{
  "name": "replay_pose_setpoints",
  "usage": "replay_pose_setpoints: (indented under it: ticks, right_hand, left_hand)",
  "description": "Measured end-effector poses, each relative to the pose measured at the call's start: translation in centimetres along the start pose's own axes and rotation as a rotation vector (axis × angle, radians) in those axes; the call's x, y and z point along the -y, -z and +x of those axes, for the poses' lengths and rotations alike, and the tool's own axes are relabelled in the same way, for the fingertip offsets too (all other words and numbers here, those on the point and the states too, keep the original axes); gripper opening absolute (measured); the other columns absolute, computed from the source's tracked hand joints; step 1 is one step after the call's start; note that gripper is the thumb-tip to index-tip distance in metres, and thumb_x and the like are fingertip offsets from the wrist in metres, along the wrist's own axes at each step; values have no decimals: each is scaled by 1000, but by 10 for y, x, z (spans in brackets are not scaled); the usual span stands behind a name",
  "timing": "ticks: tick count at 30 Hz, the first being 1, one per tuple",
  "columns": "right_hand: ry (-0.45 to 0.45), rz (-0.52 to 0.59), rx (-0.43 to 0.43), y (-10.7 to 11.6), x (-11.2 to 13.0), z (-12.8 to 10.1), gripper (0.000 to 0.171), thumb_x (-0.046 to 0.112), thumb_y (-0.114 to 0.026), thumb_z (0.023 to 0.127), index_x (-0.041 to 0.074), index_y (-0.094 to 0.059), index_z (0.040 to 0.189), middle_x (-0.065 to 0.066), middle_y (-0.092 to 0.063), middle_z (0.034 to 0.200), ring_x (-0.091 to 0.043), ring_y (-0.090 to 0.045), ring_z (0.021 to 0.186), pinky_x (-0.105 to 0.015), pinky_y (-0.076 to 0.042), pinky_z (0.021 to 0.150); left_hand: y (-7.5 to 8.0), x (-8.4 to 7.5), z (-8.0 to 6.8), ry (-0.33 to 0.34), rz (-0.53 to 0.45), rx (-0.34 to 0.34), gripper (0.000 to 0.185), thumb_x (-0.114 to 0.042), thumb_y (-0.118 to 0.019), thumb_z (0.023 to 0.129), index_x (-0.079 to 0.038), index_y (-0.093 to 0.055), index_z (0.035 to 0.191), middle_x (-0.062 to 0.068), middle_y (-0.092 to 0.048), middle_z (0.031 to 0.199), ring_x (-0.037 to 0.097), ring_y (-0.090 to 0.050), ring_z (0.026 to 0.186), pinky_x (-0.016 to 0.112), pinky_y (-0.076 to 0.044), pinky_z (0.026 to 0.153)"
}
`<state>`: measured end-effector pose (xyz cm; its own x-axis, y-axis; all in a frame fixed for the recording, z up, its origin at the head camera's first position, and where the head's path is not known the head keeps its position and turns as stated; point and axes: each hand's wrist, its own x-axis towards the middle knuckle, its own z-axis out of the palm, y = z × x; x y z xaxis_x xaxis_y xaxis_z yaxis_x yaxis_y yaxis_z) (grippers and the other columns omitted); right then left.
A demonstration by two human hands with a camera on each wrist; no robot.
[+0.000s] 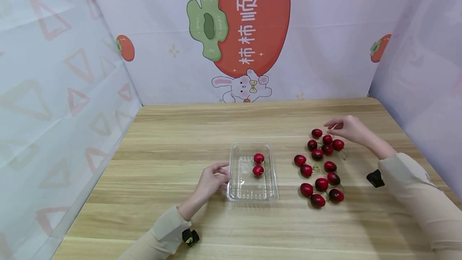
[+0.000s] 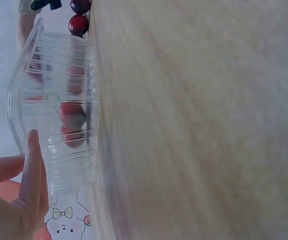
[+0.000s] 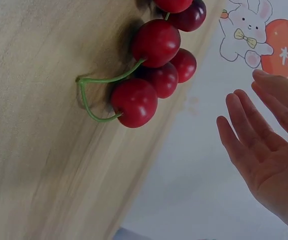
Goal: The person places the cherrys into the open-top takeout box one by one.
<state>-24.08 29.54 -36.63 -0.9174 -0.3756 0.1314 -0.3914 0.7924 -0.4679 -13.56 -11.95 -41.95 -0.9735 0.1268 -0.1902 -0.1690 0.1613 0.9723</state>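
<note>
A clear plastic tray stands on the wooden table with two red cherries inside it. My left hand rests against the tray's left side, its fingers loosely bent and touching the wall. To the right lie several loose red cherries, some with green stems. My right hand hovers open just above the far end of that cluster, holding nothing.
Printed backdrop walls close in the table at the back and on both sides. Bare wood stretches left of the tray and along the front edge.
</note>
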Motion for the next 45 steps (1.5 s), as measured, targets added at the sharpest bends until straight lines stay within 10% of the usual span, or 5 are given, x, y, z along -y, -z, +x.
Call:
replay_pose_setpoints:
  ticks: [45]
  right_hand:
    - [-223, 215, 200, -20, -65, 14, 30, 5, -55, 85, -17, -54, 105, -26, -62, 93, -26, -63, 78, -34, -56, 65]
  left_hand:
    - [1, 1, 0, -11, -15, 10, 45, 7, -59, 78, 12, -44, 120, 16, -57, 90, 28, -62, 72, 39, -58, 62]
